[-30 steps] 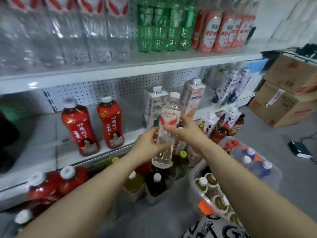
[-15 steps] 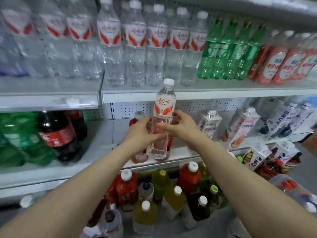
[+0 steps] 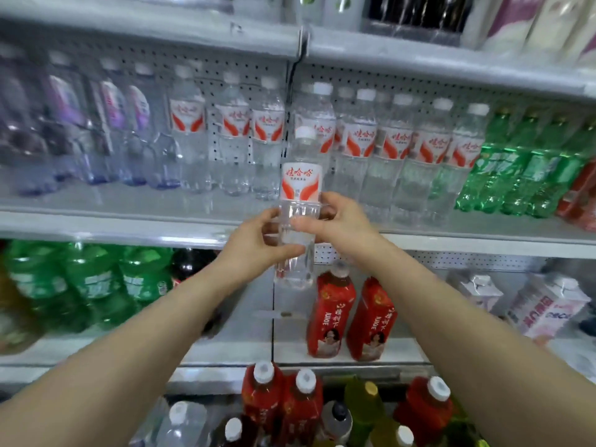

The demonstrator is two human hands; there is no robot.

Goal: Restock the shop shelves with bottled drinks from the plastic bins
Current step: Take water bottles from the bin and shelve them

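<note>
Water bottle stood upright, cap up, btwn both hands: left hand and right hand gripped its midsection, seemingly just before the shelf.

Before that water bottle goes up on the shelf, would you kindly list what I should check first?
1. Grip: left hand and right hand both hold the water bottle round its clear middle: ok.
2. Bottle upright, white cap on top: ok.
3. Right product: its red and white label matches the row of matching bottles behind it: ok.
4. Free spot in that row: hidden by the held bottle: cannot tell.
5. Clearance: the bottle's base shows below the front edge of the shelf in this view: not ok, probably lift first.
</note>
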